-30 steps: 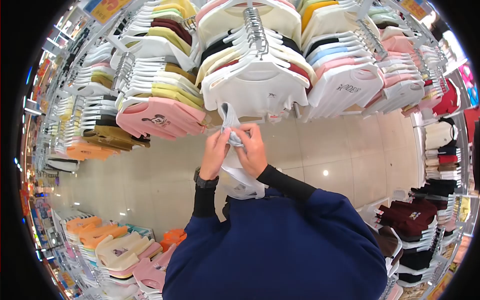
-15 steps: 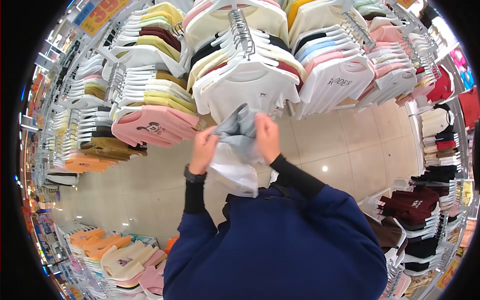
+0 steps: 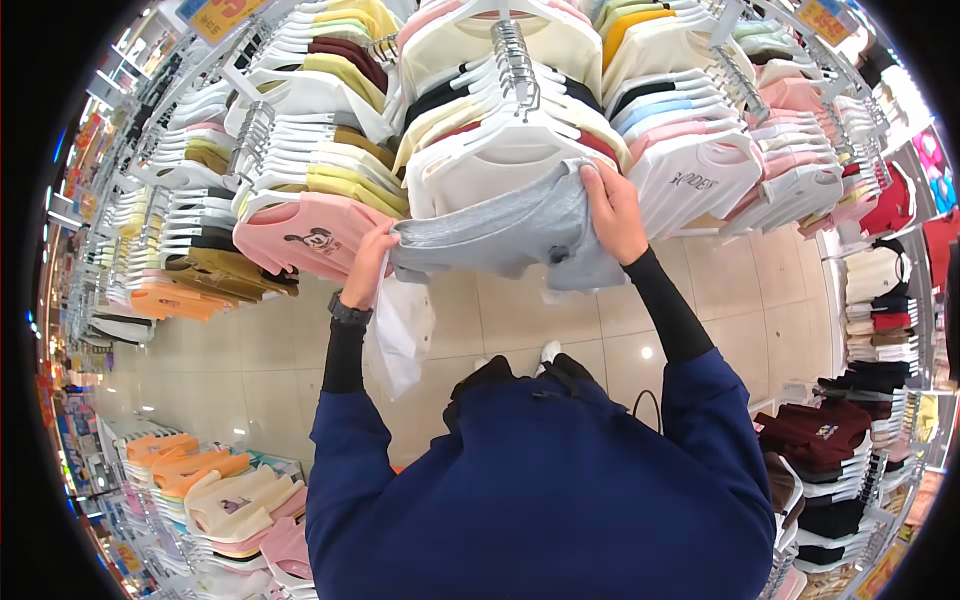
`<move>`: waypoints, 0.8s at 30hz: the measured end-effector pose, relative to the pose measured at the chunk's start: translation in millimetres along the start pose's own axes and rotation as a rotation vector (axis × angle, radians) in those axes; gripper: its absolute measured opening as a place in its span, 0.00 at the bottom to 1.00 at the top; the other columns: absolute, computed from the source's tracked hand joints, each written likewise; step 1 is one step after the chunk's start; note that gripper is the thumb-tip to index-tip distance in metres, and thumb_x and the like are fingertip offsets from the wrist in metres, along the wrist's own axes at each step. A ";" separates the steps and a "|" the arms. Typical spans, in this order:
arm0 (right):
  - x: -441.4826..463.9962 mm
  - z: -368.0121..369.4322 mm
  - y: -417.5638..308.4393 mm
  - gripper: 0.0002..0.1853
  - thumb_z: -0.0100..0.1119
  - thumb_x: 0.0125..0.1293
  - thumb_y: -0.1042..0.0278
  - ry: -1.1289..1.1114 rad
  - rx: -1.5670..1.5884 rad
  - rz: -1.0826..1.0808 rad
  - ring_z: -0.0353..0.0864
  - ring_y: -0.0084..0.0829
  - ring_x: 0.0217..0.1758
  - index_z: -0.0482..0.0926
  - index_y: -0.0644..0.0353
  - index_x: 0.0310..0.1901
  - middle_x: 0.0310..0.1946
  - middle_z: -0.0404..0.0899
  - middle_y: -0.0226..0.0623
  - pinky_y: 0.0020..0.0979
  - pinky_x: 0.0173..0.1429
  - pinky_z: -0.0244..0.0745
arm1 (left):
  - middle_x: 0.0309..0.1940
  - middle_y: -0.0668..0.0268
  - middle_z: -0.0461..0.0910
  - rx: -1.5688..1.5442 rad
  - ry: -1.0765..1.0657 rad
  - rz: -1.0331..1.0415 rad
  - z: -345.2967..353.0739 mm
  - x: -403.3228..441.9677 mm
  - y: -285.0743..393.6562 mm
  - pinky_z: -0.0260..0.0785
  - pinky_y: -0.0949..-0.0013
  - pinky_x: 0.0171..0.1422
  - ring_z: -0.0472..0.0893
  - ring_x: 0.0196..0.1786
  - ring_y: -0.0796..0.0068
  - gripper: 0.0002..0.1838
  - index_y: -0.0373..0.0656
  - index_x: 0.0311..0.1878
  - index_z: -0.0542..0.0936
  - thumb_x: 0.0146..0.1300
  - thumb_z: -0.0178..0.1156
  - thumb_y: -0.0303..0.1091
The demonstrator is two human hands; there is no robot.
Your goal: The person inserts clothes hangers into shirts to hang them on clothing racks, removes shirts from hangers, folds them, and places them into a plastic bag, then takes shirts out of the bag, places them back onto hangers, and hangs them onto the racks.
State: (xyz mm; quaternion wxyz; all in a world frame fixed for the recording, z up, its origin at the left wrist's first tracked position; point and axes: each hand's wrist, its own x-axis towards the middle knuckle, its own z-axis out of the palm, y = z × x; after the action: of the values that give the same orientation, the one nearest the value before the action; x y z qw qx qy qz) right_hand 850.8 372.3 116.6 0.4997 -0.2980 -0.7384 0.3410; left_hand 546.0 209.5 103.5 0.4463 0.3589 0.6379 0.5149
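Observation:
A light grey garment, partly folded, is stretched between my two hands at about chest height; its exact cut does not show. My left hand, with a dark watch on the wrist, pinches its left end. A crumpled clear-white plastic bag hangs just below that hand, and whether the fingers also grip it is hidden. At the other end my right hand is closed on the garment's upper edge, thumb towards me. Behind the cloth hangs a white T-shirt, its lower part covered.
Racks of shirts stand ahead, including a pink mouse-print shirt on the left and a white lettered T-shirt on the right. Metal hook arms jut towards me. More racks, with maroon tops, stand behind. Tiled floor lies between.
My hands have moved apart, and the bunched grey garment is now spread out between them. The plastic bag has shifted left, below my left hand. The view has turned slightly.

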 end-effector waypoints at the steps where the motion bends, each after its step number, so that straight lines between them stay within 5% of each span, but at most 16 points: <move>1: 0.5 -1.4 0.9 0.14 0.50 0.75 0.62 -0.035 0.002 0.015 0.58 0.28 0.23 0.74 0.66 0.38 0.19 0.62 0.40 0.32 0.30 0.61 | 0.26 0.78 0.70 0.036 0.091 -0.015 5.8 -4.1 6.6 0.56 0.78 0.30 0.64 0.26 0.88 0.11 0.41 0.40 0.77 0.67 0.59 0.40; 4: -1.7 -0.4 -4.7 0.14 0.49 0.75 0.63 -0.093 0.008 0.043 0.57 0.28 0.24 0.72 0.66 0.36 0.19 0.60 0.41 0.31 0.30 0.60 | 0.22 0.74 0.69 0.391 -0.057 0.346 7.8 3.2 2.9 0.58 0.74 0.30 0.65 0.26 0.84 0.15 0.39 0.33 0.75 0.62 0.65 0.41; 7: -7.0 -4.5 -9.1 0.13 0.48 0.76 0.64 -0.143 -0.074 0.121 0.60 0.21 0.30 0.72 0.65 0.37 0.23 0.66 0.36 0.29 0.35 0.63 | 0.19 0.69 0.68 0.484 0.033 0.353 4.1 7.5 0.9 0.60 0.71 0.31 0.65 0.26 0.82 0.15 0.37 0.29 0.73 0.59 0.66 0.38; 13: -31.0 -11.8 -17.3 0.10 0.50 0.73 0.68 -0.219 -0.067 0.126 0.64 0.32 0.26 0.74 0.66 0.39 0.22 0.66 0.45 0.31 0.32 0.65 | 0.17 0.65 0.67 0.677 0.078 0.417 6.3 7.6 -28.4 0.61 0.68 0.29 0.67 0.23 0.75 0.10 0.37 0.27 0.71 0.53 0.63 0.31; 14: -36.7 -9.2 -12.8 0.08 0.53 0.72 0.66 -0.285 -0.096 0.019 0.73 0.48 0.26 0.77 0.63 0.40 0.22 0.70 0.49 0.38 0.32 0.68 | 0.18 0.62 0.71 0.813 0.178 0.435 12.3 8.5 -33.3 0.63 0.65 0.29 0.72 0.23 0.67 0.10 0.36 0.26 0.71 0.54 0.60 0.31; 17: -54.4 0.9 -17.5 0.06 0.56 0.69 0.66 -0.348 -0.127 -0.309 0.75 0.49 0.27 0.78 0.59 0.41 0.23 0.74 0.45 0.42 0.32 0.71 | 0.20 0.59 0.75 1.034 0.441 0.422 19.3 25.3 -62.9 0.66 0.63 0.32 0.76 0.25 0.61 0.08 0.37 0.31 0.77 0.58 0.56 0.32; 20: -67.7 -5.6 -30.1 0.06 0.57 0.68 0.64 -0.580 -0.198 -0.249 0.77 0.49 0.28 0.79 0.55 0.41 0.23 0.77 0.42 0.45 0.34 0.72 | 0.25 0.61 0.79 0.518 0.401 0.432 22.3 38.8 -73.9 0.69 0.66 0.36 0.79 0.28 0.67 0.11 0.36 0.39 0.82 0.64 0.51 0.30; 24: -86.4 -10.9 -11.9 0.08 0.56 0.69 0.62 -0.762 -0.195 -0.103 0.78 0.50 0.30 0.79 0.56 0.41 0.27 0.80 0.43 0.46 0.36 0.73 | 0.32 0.71 0.80 -0.033 0.212 0.187 41.8 43.4 -80.0 0.67 0.76 0.42 0.75 0.35 0.82 0.12 0.33 0.44 0.80 0.68 0.48 0.27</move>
State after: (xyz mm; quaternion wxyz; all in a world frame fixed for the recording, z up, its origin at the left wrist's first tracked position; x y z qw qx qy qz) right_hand 887.8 300.1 82.8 0.1756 -0.1587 -0.9138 0.3301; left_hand 570.5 246.4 13.6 0.3324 0.3528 0.6367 0.5997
